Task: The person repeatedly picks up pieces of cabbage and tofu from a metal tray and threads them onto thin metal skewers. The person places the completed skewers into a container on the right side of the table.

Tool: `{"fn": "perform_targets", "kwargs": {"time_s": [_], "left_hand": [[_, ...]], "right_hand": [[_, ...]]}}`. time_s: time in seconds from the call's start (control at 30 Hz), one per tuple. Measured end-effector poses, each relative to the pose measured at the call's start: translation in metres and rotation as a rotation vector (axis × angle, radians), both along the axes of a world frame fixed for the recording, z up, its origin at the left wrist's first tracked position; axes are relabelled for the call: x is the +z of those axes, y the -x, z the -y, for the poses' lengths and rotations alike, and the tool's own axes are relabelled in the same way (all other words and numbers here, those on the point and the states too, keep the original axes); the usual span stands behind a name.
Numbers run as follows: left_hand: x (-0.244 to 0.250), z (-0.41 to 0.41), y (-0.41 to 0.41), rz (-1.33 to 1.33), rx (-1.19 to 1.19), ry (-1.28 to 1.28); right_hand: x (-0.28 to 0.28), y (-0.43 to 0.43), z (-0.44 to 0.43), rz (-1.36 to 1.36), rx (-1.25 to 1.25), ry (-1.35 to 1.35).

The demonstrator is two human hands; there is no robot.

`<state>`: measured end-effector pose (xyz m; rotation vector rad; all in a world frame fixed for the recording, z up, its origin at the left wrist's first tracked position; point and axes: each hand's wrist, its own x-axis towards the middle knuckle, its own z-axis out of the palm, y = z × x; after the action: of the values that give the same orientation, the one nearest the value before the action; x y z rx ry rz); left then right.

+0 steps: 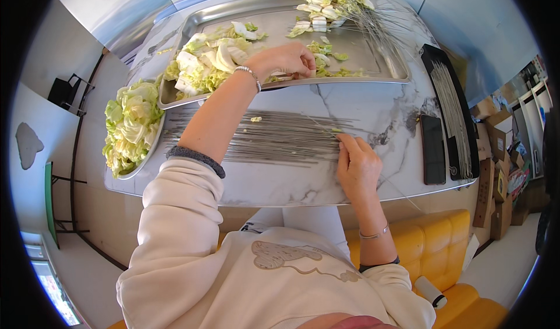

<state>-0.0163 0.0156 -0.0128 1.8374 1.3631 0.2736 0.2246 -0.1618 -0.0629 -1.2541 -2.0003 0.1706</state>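
My left hand (286,62) reaches over the near rim of a shallow stainless steel tray (271,21). Its fingers are curled together at a small pale piece of cabbage (312,73), partly hidden by the fingers. Cut cabbage (210,62) is heaped in the tray's left part, and loose scraps lie right of the hand. My right hand (361,165) pinches a thin metal skewer (400,192) above the table, its end slanting out past my wrist. Many bare metal skewers (271,141) lie side by side on the table between my arms.
Cabbage-loaded skewers (334,3) rest at the tray's far right. A bowl of leafy greens (133,128) stands at the left table edge. On the right lie a phone (432,150) and a black case of skewers (453,115). A yellow sofa (420,237) is behind; cardboard boxes (498,132) stand right.
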Motion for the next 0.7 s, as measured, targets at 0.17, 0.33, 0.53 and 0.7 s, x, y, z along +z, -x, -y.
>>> {"fn": "perform_targets", "kwargs": {"time_s": [0.17,0.33,0.53,0.7], "left_hand": [[-0.010,-0.010,0.004,-0.080,0.086,-0.176],[0.005,0.003,-0.008,-0.213,0.163,-0.165],[-0.002,0.015,-0.012,-0.357,0.181,-0.298],[-0.003,0.015,-0.013,-0.337,0.146,-0.188]], "right_hand": [[-0.001,0.000,-0.001,-0.011,0.005,0.004],[0.001,-0.001,0.000,-0.008,0.006,0.007],[-0.002,-0.001,0.000,-0.010,0.013,0.012],[0.000,0.000,0.000,-0.019,0.009,0.011]]}}
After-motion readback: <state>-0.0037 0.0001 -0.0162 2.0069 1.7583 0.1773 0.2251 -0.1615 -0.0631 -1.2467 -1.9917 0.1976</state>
